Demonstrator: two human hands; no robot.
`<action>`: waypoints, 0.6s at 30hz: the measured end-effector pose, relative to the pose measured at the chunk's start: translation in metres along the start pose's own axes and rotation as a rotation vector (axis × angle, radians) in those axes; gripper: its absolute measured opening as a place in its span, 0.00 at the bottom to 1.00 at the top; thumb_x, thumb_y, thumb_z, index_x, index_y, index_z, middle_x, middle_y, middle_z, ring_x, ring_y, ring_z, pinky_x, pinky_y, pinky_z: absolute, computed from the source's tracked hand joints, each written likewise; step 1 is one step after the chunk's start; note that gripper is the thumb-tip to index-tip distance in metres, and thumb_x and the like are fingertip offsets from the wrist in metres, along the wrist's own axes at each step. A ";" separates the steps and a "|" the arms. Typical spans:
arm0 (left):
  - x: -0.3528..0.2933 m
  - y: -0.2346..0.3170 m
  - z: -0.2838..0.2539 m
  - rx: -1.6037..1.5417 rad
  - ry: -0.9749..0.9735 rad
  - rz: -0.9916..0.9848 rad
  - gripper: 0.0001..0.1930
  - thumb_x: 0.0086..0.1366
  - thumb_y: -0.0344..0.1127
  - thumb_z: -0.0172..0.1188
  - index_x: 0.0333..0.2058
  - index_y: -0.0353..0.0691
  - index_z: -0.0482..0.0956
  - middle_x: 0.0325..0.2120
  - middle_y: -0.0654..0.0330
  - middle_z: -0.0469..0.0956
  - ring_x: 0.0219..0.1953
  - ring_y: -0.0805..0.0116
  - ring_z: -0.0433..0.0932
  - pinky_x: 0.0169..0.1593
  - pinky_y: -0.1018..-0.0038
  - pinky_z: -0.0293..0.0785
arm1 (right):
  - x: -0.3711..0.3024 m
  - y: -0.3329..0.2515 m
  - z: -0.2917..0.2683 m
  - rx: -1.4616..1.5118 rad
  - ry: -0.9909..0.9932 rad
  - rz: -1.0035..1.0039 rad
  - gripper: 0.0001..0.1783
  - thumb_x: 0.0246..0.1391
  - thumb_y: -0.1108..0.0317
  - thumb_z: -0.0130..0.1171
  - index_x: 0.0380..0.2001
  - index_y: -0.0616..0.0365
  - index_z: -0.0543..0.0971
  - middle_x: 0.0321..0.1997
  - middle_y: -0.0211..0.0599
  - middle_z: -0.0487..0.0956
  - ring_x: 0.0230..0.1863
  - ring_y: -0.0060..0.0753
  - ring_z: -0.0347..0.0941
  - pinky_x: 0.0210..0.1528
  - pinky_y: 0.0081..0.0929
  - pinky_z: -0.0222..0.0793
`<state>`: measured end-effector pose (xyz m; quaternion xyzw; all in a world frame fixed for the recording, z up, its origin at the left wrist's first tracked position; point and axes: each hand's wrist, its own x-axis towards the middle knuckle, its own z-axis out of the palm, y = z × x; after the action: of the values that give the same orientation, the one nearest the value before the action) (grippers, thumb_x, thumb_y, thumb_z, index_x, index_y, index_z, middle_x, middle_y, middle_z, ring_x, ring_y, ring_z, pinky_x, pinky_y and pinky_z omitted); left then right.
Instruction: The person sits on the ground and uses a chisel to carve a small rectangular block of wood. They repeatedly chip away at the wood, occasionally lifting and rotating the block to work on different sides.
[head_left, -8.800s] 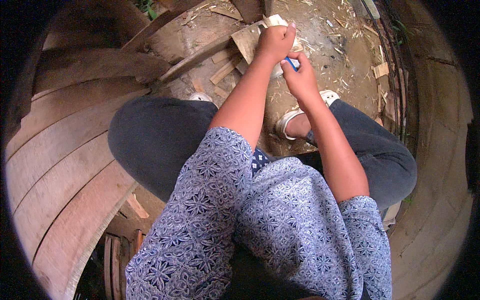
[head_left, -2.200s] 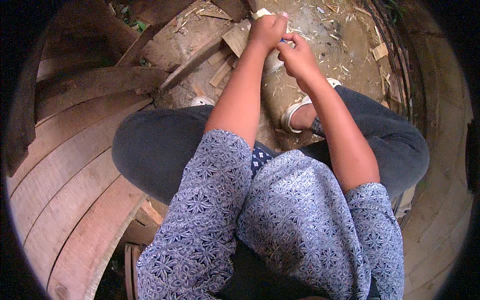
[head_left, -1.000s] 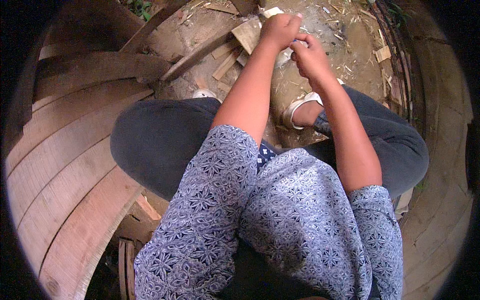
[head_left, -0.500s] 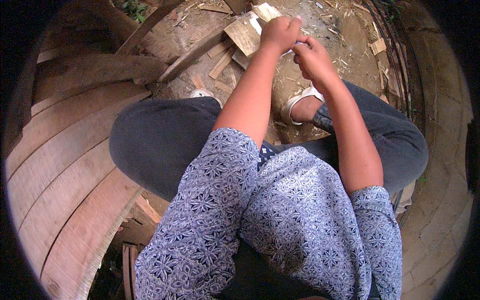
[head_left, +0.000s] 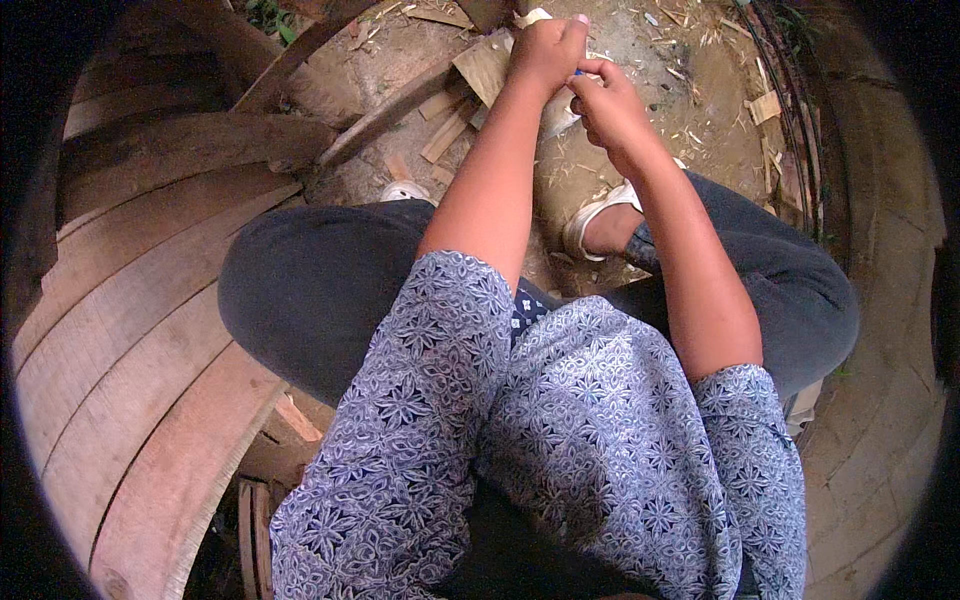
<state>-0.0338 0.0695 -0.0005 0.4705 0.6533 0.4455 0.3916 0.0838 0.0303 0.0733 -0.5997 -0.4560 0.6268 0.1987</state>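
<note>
Floor (head_left: 715, 112), brown, strewn with pale shavings (head_left: 688, 137); flat wooden board (head_left: 480, 68) and offcuts (head_left: 446, 136) left of the hands; dark cables (head_left: 797, 112) along the right; weathered planks (head_left: 130, 400) far left. White shoes (head_left: 582, 222) and dark trousers (head_left: 310, 290) nearer the body. Left hand (head_left: 548, 55): back uppermost, covering whatever lies beneath; fingers curled, their hold hidden, so grip cannot be told. Right hand (head_left: 612, 105): fingers bent, thumb and forefinger pinching blue object (head_left: 578, 73). Blue object: small portion showing, between the hands. Pale wood piece (head_left: 532, 17): light-toned, partly visible, just beyond left hand; contact unclear.
</note>
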 end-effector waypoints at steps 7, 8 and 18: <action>-0.020 0.001 0.015 0.180 0.494 0.408 0.15 0.61 0.39 0.58 0.20 0.36 0.74 0.22 0.49 0.74 0.30 0.45 0.74 0.36 0.56 0.69 | -0.026 0.005 -0.034 0.138 -0.024 0.029 0.18 0.60 0.61 0.56 0.52 0.53 0.73 0.22 0.25 0.71 0.14 0.14 0.57 0.14 0.18 0.48; -0.025 -0.005 0.009 0.129 0.657 0.480 0.10 0.61 0.37 0.58 0.24 0.39 0.74 0.26 0.52 0.74 0.35 0.47 0.73 0.43 0.54 0.66 | -0.029 0.006 -0.039 0.159 -0.011 0.011 0.19 0.59 0.60 0.57 0.52 0.53 0.74 0.23 0.26 0.72 0.15 0.15 0.59 0.14 0.19 0.50; -0.058 -0.074 -0.013 0.058 0.534 -0.529 0.33 0.64 0.55 0.58 0.51 0.25 0.69 0.53 0.36 0.69 0.57 0.38 0.67 0.61 0.51 0.63 | -0.046 0.005 -0.054 0.162 -0.010 0.014 0.17 0.62 0.61 0.53 0.54 0.49 0.71 0.21 0.22 0.67 0.13 0.13 0.53 0.13 0.17 0.45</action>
<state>-0.0508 -0.0013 -0.0618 0.1638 0.8435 0.4174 0.2956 0.1447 0.0092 0.1031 -0.5818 -0.4004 0.6660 0.2402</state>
